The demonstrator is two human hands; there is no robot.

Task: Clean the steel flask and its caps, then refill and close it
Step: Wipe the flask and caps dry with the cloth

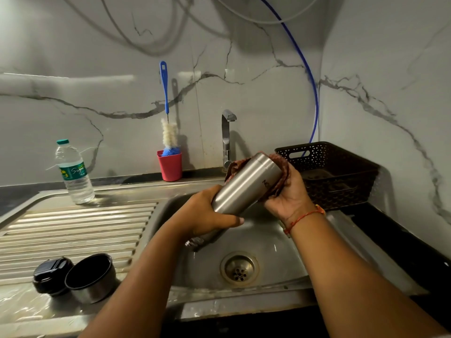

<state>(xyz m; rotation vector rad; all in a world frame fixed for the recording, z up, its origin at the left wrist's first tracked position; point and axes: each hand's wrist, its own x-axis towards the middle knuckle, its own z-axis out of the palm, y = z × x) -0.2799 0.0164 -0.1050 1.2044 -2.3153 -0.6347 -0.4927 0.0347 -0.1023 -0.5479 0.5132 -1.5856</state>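
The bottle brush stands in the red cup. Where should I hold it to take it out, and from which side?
Take the bottle brush by its blue handle, from the front, and lift straight up. It stands nearly upright, bristles down in the red cup, and the wall is close behind it.

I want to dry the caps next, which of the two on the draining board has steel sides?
The cup-shaped cap, the right one of the pair, mouth up with a black lining. The stopper cap beside it is all black.
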